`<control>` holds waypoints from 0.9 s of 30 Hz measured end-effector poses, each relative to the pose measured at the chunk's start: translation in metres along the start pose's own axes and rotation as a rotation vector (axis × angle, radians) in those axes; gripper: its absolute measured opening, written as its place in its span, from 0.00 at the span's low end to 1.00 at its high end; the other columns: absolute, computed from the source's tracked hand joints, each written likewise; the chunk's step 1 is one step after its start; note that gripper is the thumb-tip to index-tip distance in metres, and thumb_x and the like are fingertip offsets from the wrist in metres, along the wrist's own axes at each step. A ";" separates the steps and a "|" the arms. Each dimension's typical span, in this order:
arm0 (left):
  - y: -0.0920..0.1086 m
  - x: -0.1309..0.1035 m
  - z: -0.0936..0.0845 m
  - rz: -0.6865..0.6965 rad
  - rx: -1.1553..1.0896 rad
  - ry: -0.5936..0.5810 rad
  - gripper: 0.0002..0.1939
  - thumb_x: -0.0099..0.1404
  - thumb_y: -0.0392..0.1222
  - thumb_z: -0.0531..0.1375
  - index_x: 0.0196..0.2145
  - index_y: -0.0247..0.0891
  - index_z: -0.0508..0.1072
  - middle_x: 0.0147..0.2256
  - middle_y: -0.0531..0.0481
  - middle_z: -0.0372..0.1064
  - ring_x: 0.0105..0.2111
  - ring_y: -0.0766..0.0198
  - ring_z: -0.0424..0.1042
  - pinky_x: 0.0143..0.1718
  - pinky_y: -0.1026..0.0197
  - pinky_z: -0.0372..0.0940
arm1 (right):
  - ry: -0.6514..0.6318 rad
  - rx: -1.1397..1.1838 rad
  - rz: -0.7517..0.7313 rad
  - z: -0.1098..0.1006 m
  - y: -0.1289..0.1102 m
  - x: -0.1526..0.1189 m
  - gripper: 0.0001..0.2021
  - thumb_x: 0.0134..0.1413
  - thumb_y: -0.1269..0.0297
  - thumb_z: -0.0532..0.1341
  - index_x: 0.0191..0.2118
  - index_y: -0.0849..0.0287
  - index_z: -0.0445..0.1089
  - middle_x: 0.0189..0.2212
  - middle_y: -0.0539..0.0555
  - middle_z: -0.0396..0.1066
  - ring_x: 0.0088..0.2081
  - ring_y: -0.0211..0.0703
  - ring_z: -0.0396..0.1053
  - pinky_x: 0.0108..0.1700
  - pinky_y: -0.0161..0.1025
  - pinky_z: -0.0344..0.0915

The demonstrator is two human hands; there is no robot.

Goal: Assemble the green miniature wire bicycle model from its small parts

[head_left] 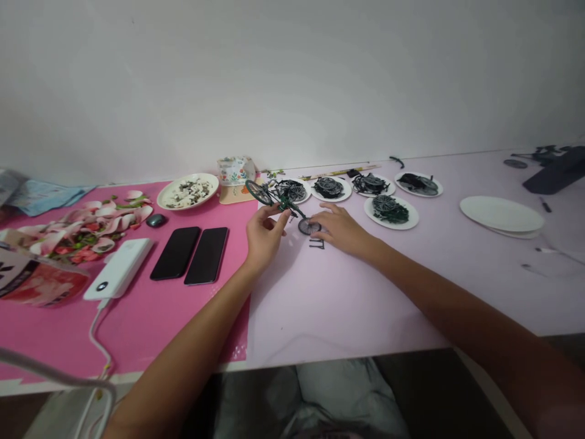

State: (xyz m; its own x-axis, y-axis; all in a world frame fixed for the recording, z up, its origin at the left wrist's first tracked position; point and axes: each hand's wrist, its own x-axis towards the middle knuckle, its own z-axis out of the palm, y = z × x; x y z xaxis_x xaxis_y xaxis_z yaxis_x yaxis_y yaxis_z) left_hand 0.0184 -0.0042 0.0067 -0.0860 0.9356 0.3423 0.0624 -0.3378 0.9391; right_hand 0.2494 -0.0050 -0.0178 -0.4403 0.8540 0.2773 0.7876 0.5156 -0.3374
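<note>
A small model bicycle (pixel 284 203), dark with a green frame, is tilted between my two hands over the pale table. My left hand (pixel 265 235) grips its frame with thumb and fingers closed. At its right end, my right hand (pixel 342 230) has fingertips and thumb on the edge of the small wheel (pixel 309 226), while an upper finger stretches out above. Close below that hand lie several tiny dark parts (pixel 316 244). Behind the hands, white plates (pixel 348 189) hold dark wheels and plastic pieces, and a nearer plate (pixel 414 218) carries a wheel with green parts.
On the pink left side are two phones (pixel 206 256), a white power bank (pixel 121 268) with a cable, a mouse (pixel 156 220), a patterned bowl (pixel 187 192) and a floral pouch (pixel 236 171). Stacked white plates (pixel 503 213) and a dark block (pixel 555 171) stand right.
</note>
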 end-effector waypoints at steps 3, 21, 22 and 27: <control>0.001 0.000 0.000 -0.019 -0.017 0.001 0.23 0.58 0.55 0.75 0.42 0.34 0.80 0.46 0.39 0.81 0.20 0.72 0.69 0.20 0.66 0.65 | 0.039 -0.042 -0.004 0.000 -0.006 0.000 0.15 0.71 0.56 0.60 0.56 0.51 0.79 0.57 0.59 0.81 0.72 0.69 0.60 0.68 0.70 0.60; -0.002 -0.001 0.002 -0.015 -0.047 0.014 0.24 0.58 0.55 0.75 0.42 0.34 0.78 0.44 0.40 0.81 0.20 0.71 0.70 0.21 0.65 0.64 | 0.539 0.202 0.088 -0.006 0.001 -0.017 0.14 0.68 0.69 0.56 0.45 0.53 0.79 0.43 0.58 0.81 0.48 0.55 0.77 0.47 0.51 0.76; -0.001 -0.001 0.002 -0.019 -0.046 0.017 0.24 0.58 0.55 0.75 0.42 0.34 0.78 0.44 0.40 0.81 0.20 0.72 0.70 0.20 0.65 0.64 | 0.554 0.244 0.093 -0.007 0.001 -0.018 0.15 0.66 0.70 0.56 0.47 0.54 0.80 0.44 0.58 0.81 0.48 0.54 0.77 0.46 0.50 0.76; -0.001 -0.001 0.002 -0.065 -0.050 0.031 0.24 0.58 0.54 0.75 0.44 0.34 0.79 0.39 0.43 0.81 0.20 0.70 0.72 0.21 0.65 0.64 | 0.608 0.291 0.061 -0.006 -0.003 -0.019 0.19 0.61 0.70 0.59 0.53 0.54 0.81 0.47 0.58 0.82 0.46 0.51 0.80 0.44 0.47 0.78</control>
State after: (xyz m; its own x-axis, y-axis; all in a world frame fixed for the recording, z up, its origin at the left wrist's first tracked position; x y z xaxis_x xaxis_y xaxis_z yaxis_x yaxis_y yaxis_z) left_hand 0.0208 -0.0042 0.0057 -0.1186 0.9524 0.2810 0.0058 -0.2823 0.9593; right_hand 0.2584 -0.0230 -0.0166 -0.0109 0.7348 0.6782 0.6173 0.5385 -0.5736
